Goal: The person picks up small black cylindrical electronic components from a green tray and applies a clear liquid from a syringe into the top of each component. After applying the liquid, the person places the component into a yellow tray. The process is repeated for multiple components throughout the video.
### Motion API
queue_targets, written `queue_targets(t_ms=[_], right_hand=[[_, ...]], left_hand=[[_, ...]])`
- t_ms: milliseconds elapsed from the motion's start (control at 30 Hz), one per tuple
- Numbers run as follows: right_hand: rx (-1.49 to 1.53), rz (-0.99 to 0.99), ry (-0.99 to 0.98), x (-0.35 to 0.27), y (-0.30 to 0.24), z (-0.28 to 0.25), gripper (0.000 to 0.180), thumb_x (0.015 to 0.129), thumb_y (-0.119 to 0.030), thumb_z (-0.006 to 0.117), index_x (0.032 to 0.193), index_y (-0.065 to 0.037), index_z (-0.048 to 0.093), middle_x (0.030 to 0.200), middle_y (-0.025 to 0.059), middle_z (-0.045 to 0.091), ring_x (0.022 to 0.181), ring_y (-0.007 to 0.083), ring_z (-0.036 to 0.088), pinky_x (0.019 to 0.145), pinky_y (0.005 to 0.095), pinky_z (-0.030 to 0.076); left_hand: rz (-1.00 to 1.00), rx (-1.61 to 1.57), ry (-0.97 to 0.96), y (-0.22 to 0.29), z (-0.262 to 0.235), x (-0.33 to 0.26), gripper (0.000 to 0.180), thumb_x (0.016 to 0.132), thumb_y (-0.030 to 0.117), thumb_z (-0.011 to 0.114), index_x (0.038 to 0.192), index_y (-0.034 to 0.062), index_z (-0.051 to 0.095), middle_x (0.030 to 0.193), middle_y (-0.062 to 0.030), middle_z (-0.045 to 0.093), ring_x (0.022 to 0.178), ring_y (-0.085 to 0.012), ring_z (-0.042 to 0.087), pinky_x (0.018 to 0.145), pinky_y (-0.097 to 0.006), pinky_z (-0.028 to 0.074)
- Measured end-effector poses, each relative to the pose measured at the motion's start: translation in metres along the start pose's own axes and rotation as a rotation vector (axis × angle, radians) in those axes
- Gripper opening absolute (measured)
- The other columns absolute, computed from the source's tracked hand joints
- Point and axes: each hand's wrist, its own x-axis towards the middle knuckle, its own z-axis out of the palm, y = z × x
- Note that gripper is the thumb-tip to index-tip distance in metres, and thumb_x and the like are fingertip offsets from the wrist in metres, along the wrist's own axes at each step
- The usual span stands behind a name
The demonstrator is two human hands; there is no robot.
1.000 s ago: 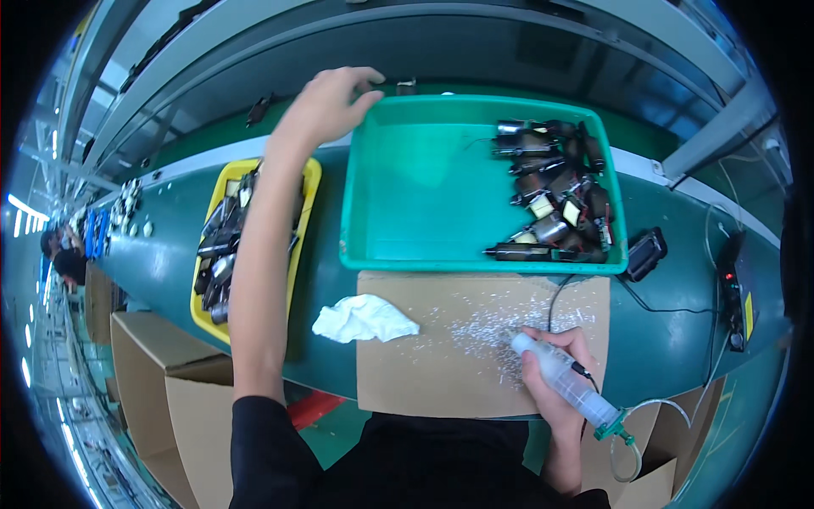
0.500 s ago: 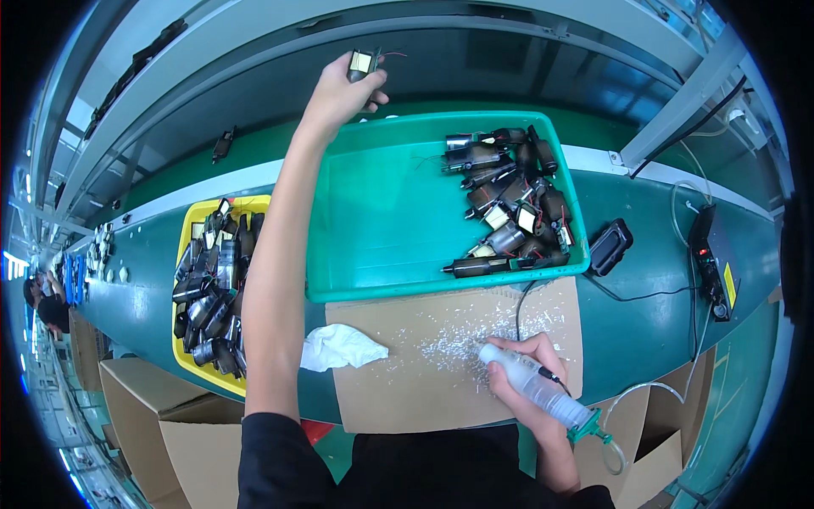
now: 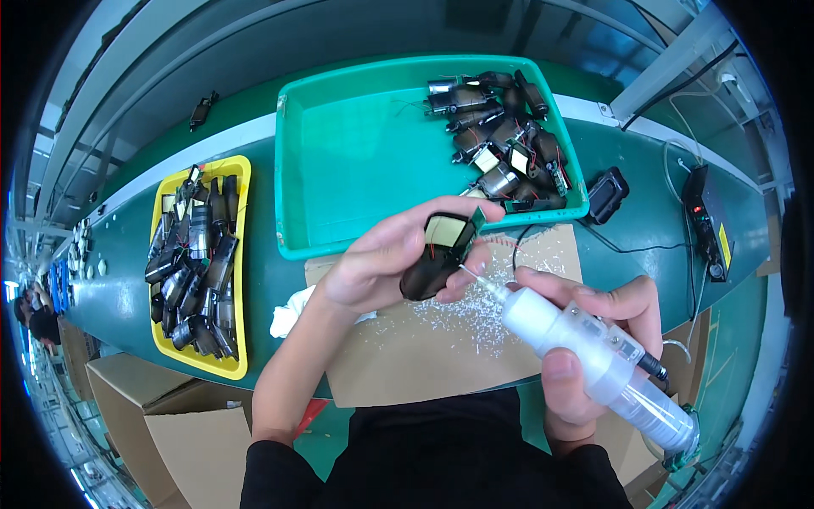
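Note:
My left hand is wrapped round a dark translucent plastic housing with a cream pad, a green circuit board and thin red wires. In my right hand is a white and clear glue-dispensing syringe, gripped between thumb and fingers. Its thin needle tip reaches the side of the housing near the wires; whether it touches is too fine to tell. Both hands are over a cardboard sheet strewn with small white bits. Beyond them, a green bin has similar housings piled at its right end.
A yellow tray full of dark housings stands to the left. A white cloth lies at the sheet's left edge. To the right are a black case and a black control box with cables and tubing. Cardboard boxes stand below left.
My left hand has come back from beyond the green bin with the housing, down over the cardboard. The syringe has been raised, its tip now at the housing. The view has shifted slightly.

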Motion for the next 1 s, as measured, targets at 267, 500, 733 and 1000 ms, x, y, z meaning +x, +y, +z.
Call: queue_targets(t_ms=[267,500,733,1000], right_hand=[[0.047,-0.183,-0.276,-0.003,0.01,-0.004,0.041,0.075,-0.006,0.073,0.095,0.005,0.039,0.098,0.0315,0.063,0.098,0.0358,0.064,0.083,0.0375,0.052],[-0.104,-0.155,-0.444,-0.004,-0.002,-0.009,0.047,0.081,-0.018,0.07,0.099,0.002,0.031,0.098,0.0325,0.062,0.097,0.0362,0.064,0.085,0.0415,0.051],[-0.135,-0.131,-0.457,-0.009,-0.003,-0.007,0.047,0.08,-0.015,0.07,0.099,0.003,0.031,0.099,0.0316,0.062,0.098,0.0345,0.063,0.084,0.0397,0.052],[-0.212,-0.085,-0.495,-0.009,-0.013,-0.01,0.046,0.078,-0.011,0.07,0.099,0.002,0.032,0.098,0.0322,0.062,0.098,0.0347,0.063,0.085,0.0394,0.051]], left_hand=[[-0.015,0.342,0.156,0.006,0.012,-0.011,0.072,0.068,0.042,0.073,0.116,-0.009,0.055,0.101,-0.0166,0.061,0.09,-0.0221,0.06,0.081,-0.03,0.045],[0.045,0.323,-0.049,0.003,0.0,-0.013,0.064,0.067,0.031,0.075,0.113,-0.0107,0.058,0.1,-0.0209,0.061,0.086,-0.0269,0.058,0.079,-0.037,0.045],[0.068,0.31,-0.086,0.001,0.0,-0.015,0.061,0.068,0.03,0.079,0.109,-0.0114,0.061,0.097,-0.0209,0.06,0.083,-0.0258,0.055,0.07,-0.035,0.044],[0.043,0.266,-0.097,0.001,0.002,-0.016,0.06,0.068,0.03,0.081,0.107,-0.0113,0.062,0.095,-0.0219,0.058,0.082,-0.0253,0.055,0.069,-0.034,0.045]])
